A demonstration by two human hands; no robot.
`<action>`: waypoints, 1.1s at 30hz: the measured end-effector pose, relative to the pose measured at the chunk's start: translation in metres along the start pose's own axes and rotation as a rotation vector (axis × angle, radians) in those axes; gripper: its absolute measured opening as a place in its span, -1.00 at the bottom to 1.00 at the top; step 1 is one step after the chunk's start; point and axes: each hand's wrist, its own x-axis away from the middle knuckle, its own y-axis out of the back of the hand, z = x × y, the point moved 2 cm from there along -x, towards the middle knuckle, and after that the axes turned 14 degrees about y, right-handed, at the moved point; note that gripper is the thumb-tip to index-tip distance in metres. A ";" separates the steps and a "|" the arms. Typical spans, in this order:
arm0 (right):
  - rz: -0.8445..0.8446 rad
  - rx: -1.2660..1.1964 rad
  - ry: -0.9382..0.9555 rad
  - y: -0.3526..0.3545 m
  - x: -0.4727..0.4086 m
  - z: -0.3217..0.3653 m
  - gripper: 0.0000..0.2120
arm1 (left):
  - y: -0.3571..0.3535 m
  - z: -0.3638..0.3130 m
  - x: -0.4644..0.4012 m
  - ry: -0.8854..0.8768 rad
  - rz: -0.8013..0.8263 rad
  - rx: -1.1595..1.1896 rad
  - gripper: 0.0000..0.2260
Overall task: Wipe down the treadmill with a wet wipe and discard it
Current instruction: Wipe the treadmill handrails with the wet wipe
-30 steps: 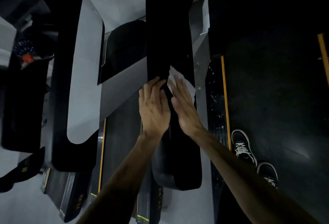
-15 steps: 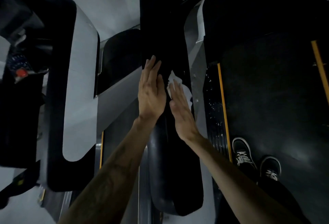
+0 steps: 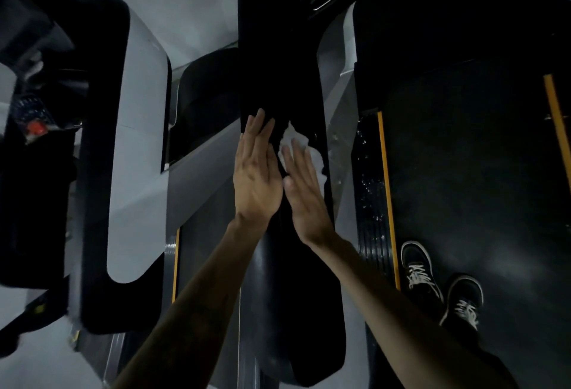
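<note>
A long black treadmill handrail (image 3: 278, 58) runs from the top of the view down the middle. A crumpled white wet wipe (image 3: 295, 140) lies on it, pressed flat under the fingers of my right hand (image 3: 304, 191). My left hand (image 3: 256, 178) rests flat on the rail's left side, fingers straight and together, touching my right hand at the thumb. The palm of my right hand hides part of the wipe.
The dark treadmill belt (image 3: 472, 172) with yellow edge stripes lies to the right, and my two black sneakers (image 3: 441, 286) stand on it. A neighbouring treadmill's grey and black rail (image 3: 136, 147) is at left. A console with a red button (image 3: 35, 127) sits far left.
Both hands slid forward along the rail with the wipe under my right hand. My left hand's fingers have straightened and moved ahead of the right.
</note>
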 end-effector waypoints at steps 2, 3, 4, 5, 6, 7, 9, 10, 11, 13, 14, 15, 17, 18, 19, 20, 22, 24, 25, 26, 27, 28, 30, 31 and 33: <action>0.013 0.037 0.001 0.005 -0.024 -0.006 -0.44 | 0.001 0.000 0.000 0.004 -0.002 -0.008 -0.59; 0.009 0.048 -0.016 0.008 -0.031 -0.011 -0.44 | 0.001 -0.001 0.000 0.005 -0.005 -0.013 -0.60; -0.001 0.043 -0.044 0.011 -0.034 -0.018 -0.45 | 0.001 -0.002 0.000 0.006 -0.011 -0.020 -0.60; -0.018 0.025 -0.085 0.012 -0.032 -0.024 -0.48 | 0.001 -0.003 0.000 0.007 -0.016 -0.026 -0.60; -0.035 0.001 -0.132 0.013 -0.025 -0.028 -0.50 | 0.002 -0.004 -0.001 0.007 -0.021 -0.036 -0.61; -0.054 -0.018 -0.167 0.013 -0.015 -0.029 -0.51 | 0.001 -0.004 -0.001 0.006 -0.024 -0.050 -0.61; -0.084 -0.043 -0.161 0.006 0.010 -0.023 -0.47 | 0.001 -0.004 0.000 0.004 -0.027 -0.081 -0.60; -0.086 -0.053 -0.135 0.001 0.020 -0.019 -0.47 | 0.002 -0.004 0.000 0.001 -0.029 -0.091 -0.60; -0.077 -0.053 -0.109 -0.003 0.025 -0.014 -0.48 | 0.002 -0.004 0.000 -0.004 -0.035 -0.099 -0.60; -0.053 -0.040 -0.054 -0.003 0.018 -0.012 -0.50 | 0.002 -0.005 0.000 -0.004 -0.050 -0.109 -0.60; -0.051 -0.028 -0.034 0.001 0.008 -0.015 -0.51 | 0.001 -0.006 0.001 -0.003 -0.052 -0.111 -0.60; -0.049 -0.016 -0.026 0.005 -0.003 -0.020 -0.52 | 0.002 -0.006 0.001 -0.004 -0.052 -0.110 -0.60; -0.042 -0.017 -0.057 0.016 -0.026 -0.032 -0.52 | 0.002 -0.007 0.002 -0.001 -0.048 -0.105 -0.59; -0.045 -0.031 -0.094 0.019 -0.033 -0.038 -0.52 | 0.002 -0.008 0.001 0.004 -0.044 -0.100 -0.59; -0.054 -0.048 -0.137 0.021 -0.033 -0.043 -0.51 | 0.003 -0.008 0.001 0.009 -0.042 -0.096 -0.59; -0.067 -0.057 -0.184 0.020 -0.028 -0.048 -0.49 | 0.003 -0.009 0.001 0.014 -0.040 -0.094 -0.59; -0.102 -0.066 -0.247 0.015 -0.006 -0.049 -0.35 | 0.004 -0.009 0.001 0.020 -0.034 -0.095 -0.59; -0.095 -0.090 -0.280 0.010 0.020 -0.040 -0.21 | 0.003 -0.009 0.001 0.014 -0.033 -0.096 -0.60; -0.084 -0.109 -0.270 0.008 0.026 -0.034 -0.21 | 0.003 -0.009 0.001 0.009 -0.034 -0.099 -0.60; -0.077 -0.118 -0.232 0.008 0.024 -0.029 -0.26 | 0.003 -0.008 0.001 0.006 -0.038 -0.103 -0.60; -0.070 -0.107 -0.180 0.010 0.016 -0.025 -0.32 | 0.003 -0.008 0.001 0.004 -0.042 -0.107 -0.61; -0.061 -0.082 -0.129 0.011 0.004 -0.024 -0.36 | 0.003 -0.008 0.001 0.003 -0.045 -0.109 -0.61; -0.037 -0.061 -0.111 0.014 -0.025 -0.030 -0.38 | 0.003 -0.009 0.000 0.001 -0.044 -0.119 -0.61; -0.036 -0.070 -0.134 0.017 -0.037 -0.034 -0.37 | 0.003 -0.009 0.000 0.002 -0.042 -0.125 -0.61; -0.063 -0.096 -0.193 0.021 -0.046 -0.045 -0.30 | 0.003 -0.010 0.000 0.007 -0.040 -0.134 -0.60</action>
